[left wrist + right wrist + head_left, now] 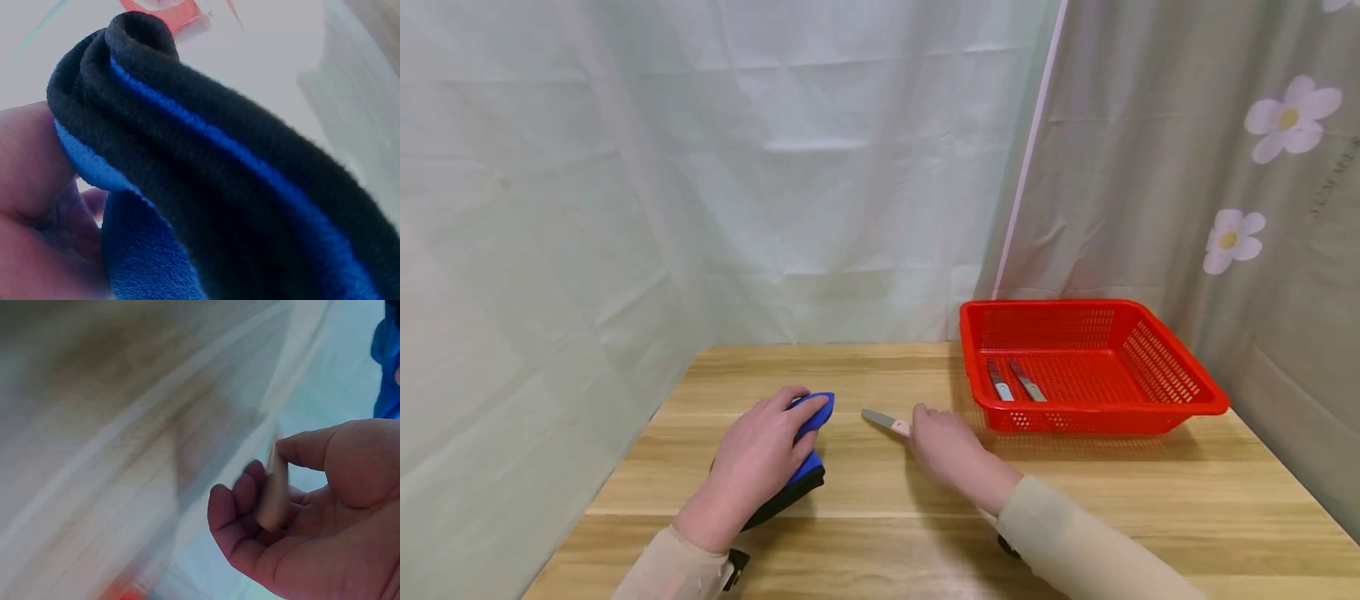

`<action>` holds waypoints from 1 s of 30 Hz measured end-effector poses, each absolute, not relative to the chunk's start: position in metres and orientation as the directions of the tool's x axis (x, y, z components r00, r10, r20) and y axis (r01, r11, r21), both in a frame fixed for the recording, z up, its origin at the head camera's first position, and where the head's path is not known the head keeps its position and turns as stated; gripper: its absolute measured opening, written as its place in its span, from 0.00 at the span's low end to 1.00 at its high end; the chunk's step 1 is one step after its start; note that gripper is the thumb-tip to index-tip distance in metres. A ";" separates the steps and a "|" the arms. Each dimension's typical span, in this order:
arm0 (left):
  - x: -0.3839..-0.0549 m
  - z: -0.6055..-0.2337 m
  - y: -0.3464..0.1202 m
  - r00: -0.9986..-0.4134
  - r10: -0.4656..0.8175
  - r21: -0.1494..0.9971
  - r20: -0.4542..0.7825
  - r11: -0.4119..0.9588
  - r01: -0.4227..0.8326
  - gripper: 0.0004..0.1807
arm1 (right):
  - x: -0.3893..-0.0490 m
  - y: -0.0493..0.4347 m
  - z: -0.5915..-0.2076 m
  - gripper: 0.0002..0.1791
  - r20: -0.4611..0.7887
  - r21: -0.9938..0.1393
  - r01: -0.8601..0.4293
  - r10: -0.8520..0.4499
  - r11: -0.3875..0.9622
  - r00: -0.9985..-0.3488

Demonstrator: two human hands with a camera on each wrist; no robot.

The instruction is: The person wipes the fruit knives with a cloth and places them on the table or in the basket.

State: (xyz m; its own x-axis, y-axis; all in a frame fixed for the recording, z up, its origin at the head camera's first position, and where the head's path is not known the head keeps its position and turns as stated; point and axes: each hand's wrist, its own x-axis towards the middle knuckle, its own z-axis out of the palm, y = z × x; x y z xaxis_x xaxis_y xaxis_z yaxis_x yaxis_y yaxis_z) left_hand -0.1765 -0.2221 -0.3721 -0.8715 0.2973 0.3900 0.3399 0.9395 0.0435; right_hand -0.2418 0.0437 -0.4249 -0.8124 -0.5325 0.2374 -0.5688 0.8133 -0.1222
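Pale sleeves (1078, 533) lie nearest, along the bottom edge; near centre, the right hand (951, 450) pinches a knife (891, 423) by its handle, blade slanting upper left, apart from the blue-and-black cloth (806, 472) the left hand (758, 458) grips.

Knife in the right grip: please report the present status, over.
Right grip holds knife by handle, blade pointing left. Left grip holds folded blue-and-black cloth. Nothing visible between blade and cloth; red basket, two knives inside, stands to the right.
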 end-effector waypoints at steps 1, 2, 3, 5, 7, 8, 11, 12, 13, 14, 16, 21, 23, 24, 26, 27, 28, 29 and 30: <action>-0.177 -0.371 -0.221 -0.867 0.301 0.044 0.397 0.937 0.346 0.25 | -0.240 0.046 -0.425 0.13 0.254 -0.130 -0.580 -0.538 0.804 -0.804; -0.177 -0.371 -0.220 -0.862 0.305 0.044 0.404 0.935 0.352 0.25 | -0.238 0.048 -0.424 0.13 0.267 -0.136 -0.588 -0.542 0.798 -0.797; -0.178 -0.370 -0.219 -0.858 0.309 0.044 0.411 0.933 0.357 0.25 | -0.236 0.050 -0.423 0.13 0.283 -0.143 -0.595 -0.544 0.790 -0.790; -0.178 -0.369 -0.217 -0.852 0.314 0.042 0.419 0.930 0.364 0.25 | -0.233 0.054 -0.421 0.12 0.311 -0.165 -0.605 -0.541 0.779 -0.782; -0.179 -0.368 -0.215 -0.847 0.321 0.045 0.424 0.927 0.373 0.25 | -0.229 0.058 -0.419 0.11 0.335 -0.198 -0.606 -0.528 0.770 -0.780; -0.179 -0.367 -0.214 -0.845 0.323 0.046 0.427 0.925 0.377 0.25 | -0.227 0.060 -0.417 0.10 0.342 -0.216 -0.602 -0.518 0.769 -0.784; -0.179 -0.364 -0.209 -0.838 0.326 0.057 0.438 0.920 0.388 0.25 | -0.221 0.065 -0.411 0.10 0.353 -0.251 -0.583 -0.488 0.772 -0.798; -0.180 -0.363 -0.207 -0.836 0.327 0.062 0.441 0.918 0.392 0.25 | -0.219 0.066 -0.408 0.10 0.363 -0.256 -0.580 -0.480 0.773 -0.799; -0.180 -0.361 -0.205 -0.834 0.329 0.067 0.444 0.915 0.397 0.25 | -0.216 0.068 -0.406 0.10 0.370 -0.255 -0.577 -0.473 0.776 -0.800; -0.180 -0.360 -0.202 -0.832 0.329 0.072 0.447 0.914 0.400 0.25 | -0.213 0.069 -0.403 0.11 0.378 -0.255 -0.573 -0.465 0.779 -0.801; -0.180 -0.357 -0.197 -0.829 0.332 0.087 0.451 0.908 0.410 0.25 | -0.209 0.073 -0.398 0.11 0.398 -0.248 -0.569 -0.454 0.784 -0.798; -0.179 -0.349 -0.186 -0.812 0.335 0.108 0.478 0.895 0.433 0.25 | -0.203 0.082 -0.388 0.11 0.412 -0.263 -0.563 -0.437 0.783 -0.800; -0.179 -0.347 -0.181 -0.800 0.343 0.105 0.492 0.889 0.445 0.25 | -0.202 0.086 -0.384 0.11 0.406 -0.277 -0.564 -0.437 0.778 -0.802; -0.179 -0.345 -0.178 -0.793 0.349 0.102 0.499 0.885 0.454 0.25 | -0.201 0.088 -0.381 0.10 0.402 -0.284 -0.562 -0.436 0.776 -0.805; -0.179 -0.343 -0.173 -0.780 0.364 0.094 0.509 0.877 0.471 0.25 | -0.200 0.091 -0.378 0.10 0.395 -0.300 -0.559 -0.433 0.773 -0.810; -0.179 -0.343 -0.170 -0.773 0.372 0.091 0.513 0.873 0.480 0.25 | -0.200 0.093 -0.376 0.10 0.391 -0.305 -0.558 -0.432 0.772 -0.812; -0.179 -0.342 -0.167 -0.768 0.380 0.087 0.515 0.868 0.488 0.25 | -0.200 0.095 -0.375 0.09 0.391 -0.310 -0.557 -0.431 0.770 -0.814; -0.179 -0.342 -0.165 -0.763 0.388 0.084 0.516 0.864 0.496 0.24 | -0.199 0.096 -0.374 0.09 0.386 -0.316 -0.552 -0.427 0.772 -0.818; -0.178 -0.342 -0.162 -0.759 0.395 0.081 0.517 0.860 0.503 0.24 | -0.199 0.097 -0.372 0.09 0.381 -0.321 -0.546 -0.423 0.774 -0.822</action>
State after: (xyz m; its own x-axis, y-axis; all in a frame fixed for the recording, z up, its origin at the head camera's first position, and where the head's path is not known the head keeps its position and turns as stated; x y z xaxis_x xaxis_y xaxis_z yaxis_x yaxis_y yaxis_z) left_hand -0.1785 -0.1622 -0.3419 -0.7592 0.3951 0.5172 0.5031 0.8604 0.0813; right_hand -0.1987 0.0968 -0.3725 -0.8223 -0.4229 0.3809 -0.5464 0.7737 -0.3206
